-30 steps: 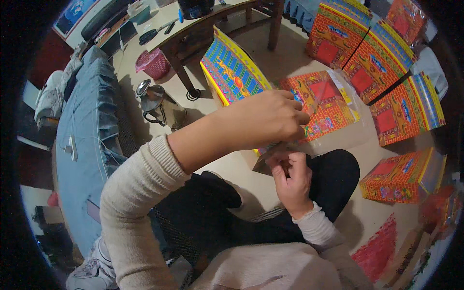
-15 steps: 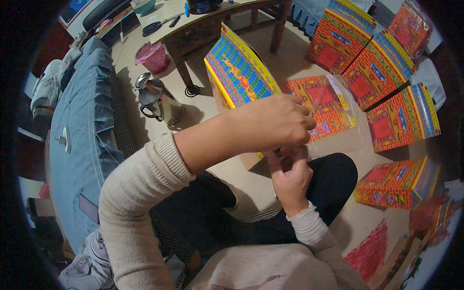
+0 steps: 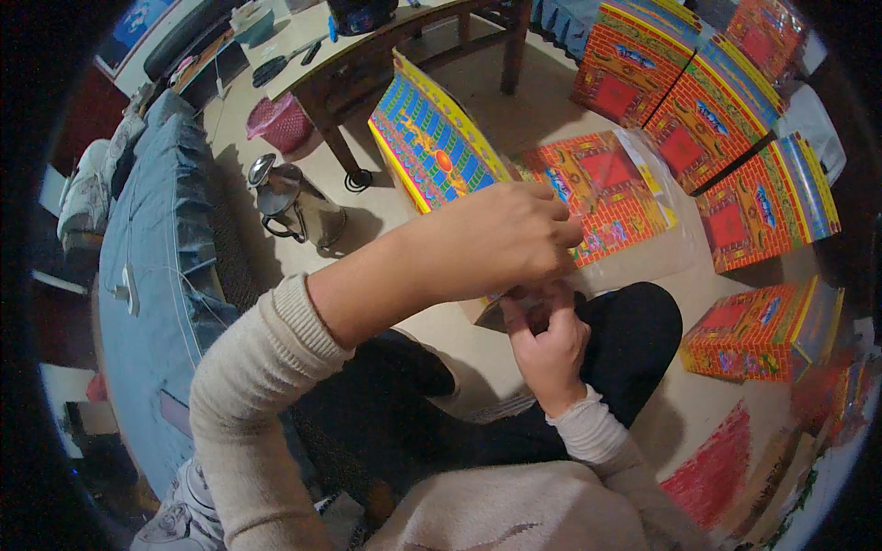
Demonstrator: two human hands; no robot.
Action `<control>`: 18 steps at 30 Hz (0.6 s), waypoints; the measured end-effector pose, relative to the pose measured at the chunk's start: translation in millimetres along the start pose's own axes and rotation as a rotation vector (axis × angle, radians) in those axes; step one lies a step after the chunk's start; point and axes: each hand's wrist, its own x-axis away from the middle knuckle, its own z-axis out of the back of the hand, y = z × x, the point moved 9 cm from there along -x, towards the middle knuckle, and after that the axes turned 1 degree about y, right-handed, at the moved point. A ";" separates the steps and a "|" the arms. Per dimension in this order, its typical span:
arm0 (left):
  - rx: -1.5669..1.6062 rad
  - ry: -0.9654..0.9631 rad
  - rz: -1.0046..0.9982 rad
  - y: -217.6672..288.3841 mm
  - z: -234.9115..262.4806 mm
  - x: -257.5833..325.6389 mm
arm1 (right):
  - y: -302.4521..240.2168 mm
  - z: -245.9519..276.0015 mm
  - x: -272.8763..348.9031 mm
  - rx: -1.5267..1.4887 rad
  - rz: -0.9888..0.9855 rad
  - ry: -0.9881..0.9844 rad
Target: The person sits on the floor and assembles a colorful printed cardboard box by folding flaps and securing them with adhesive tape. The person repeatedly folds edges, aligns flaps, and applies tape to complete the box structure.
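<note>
A printed cardboard box (image 3: 441, 151), with a blue and green roof-tile pattern and yellow edges, stands tilted in front of me. My left hand (image 3: 519, 230) reaches across its near end. Its fingers are curled downward, with their tips hidden behind the knuckles. Just below, my right hand (image 3: 551, 354) has thumb and fingers bent round the box's near lower corner. The two hands almost meet, and the exact grip between them is covered. Beyond the fingers lies a flat red brick-patterned sheet (image 3: 597, 184), partly inside clear plastic wrapping (image 3: 675, 243).
Several folded brick-patterned boxes (image 3: 735, 207) stand at the right. A metal jug (image 3: 299, 211) and a pink basket (image 3: 280, 124) are on the floor at left. A wooden table (image 3: 317, 101) stands behind them, and a blue-covered bed (image 3: 152, 275) runs along the left.
The whole view has shifted slightly, so the box and table appear a little further left. Both hands stay at the box's near end, in nearly the same pose.
</note>
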 end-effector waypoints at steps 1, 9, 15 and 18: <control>0.004 0.009 0.001 -0.2 -2.3 1.0 | 0.4 0.3 -0.1 0.032 -0.006 0.003; 0.063 0.043 0.082 -3.5 11.1 -0.5 | 8.0 12.9 -10.0 0.179 0.039 -0.026; 0.096 0.119 0.169 -13.1 14.2 6.2 | 21.7 43.8 -29.7 -0.017 0.023 0.112; 0.108 0.078 0.189 -12.5 13.9 5.1 | 8.6 46.9 -38.1 -0.007 0.144 0.117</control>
